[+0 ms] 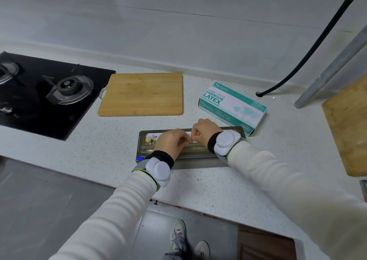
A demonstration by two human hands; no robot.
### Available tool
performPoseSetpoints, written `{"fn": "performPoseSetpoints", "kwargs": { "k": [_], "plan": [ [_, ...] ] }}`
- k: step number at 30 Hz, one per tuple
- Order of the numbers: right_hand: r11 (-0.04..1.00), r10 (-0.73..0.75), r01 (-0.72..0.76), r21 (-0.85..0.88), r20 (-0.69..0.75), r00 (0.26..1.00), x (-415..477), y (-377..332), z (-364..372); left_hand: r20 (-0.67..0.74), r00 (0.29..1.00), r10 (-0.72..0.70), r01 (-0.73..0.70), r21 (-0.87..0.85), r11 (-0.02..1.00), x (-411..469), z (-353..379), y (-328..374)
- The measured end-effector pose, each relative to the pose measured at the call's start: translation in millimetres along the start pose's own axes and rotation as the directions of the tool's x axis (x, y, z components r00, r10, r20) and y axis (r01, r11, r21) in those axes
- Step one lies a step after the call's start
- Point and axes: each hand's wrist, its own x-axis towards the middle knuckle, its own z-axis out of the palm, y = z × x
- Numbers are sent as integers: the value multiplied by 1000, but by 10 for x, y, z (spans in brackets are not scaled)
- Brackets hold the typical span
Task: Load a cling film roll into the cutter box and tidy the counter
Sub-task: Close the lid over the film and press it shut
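Roll: the cling film roll (pixel 154 138) lies inside the open cutter box (pixel 190 146), its long axis running left to right across my body, parallel to the front edge of the surface (pixel 111 144).
Box: near the front of the surface, between the chopping board (pixel 142 94) behind it on the left and the glove box (pixel 232 106) behind it on the right.
Left hand: my left hand (pixel 171 143) sits over the middle of the roll, fingers pressed together in a pinch on what I take to be the film's loose edge or label; too small to be sure.
Right hand: my right hand (pixel 202 131) is just beside it, toward the right, fingers curled and pinching at the same spot.
Nearer hand: both are on the roll; the left covers more of it.
Next move: I judge the pull must run toward me, square to the roll's long axis.
Roll from fingers: directly under them, touching.
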Motion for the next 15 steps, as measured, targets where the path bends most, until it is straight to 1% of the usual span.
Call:
{"fn": "performPoseSetpoints", "kwargs": {
  "k": [3,5,8,10,15],
  "plan": [
    [1000,2,-2,-12,-1,1000,27,12,27,42,999,-2,2,-10,1000,64,-22,-35],
    [1000,2,-2,-14,-2,1000,39,11,42,66,997,-27,23,62,998,107,-36,-72],
    [1000,3,-3,-11,7,1000,48,8,52,82,991,-103,86,181,980,175,-46,-129],
    [1000,4,-4,-2,28,1000,53,14,41,113,985,-130,102,224,969,218,-60,-148],
    [1000,22,-23,16,77,997,65,6,6,179,976,-127,81,245,966,279,-124,-211]
  ]
}}
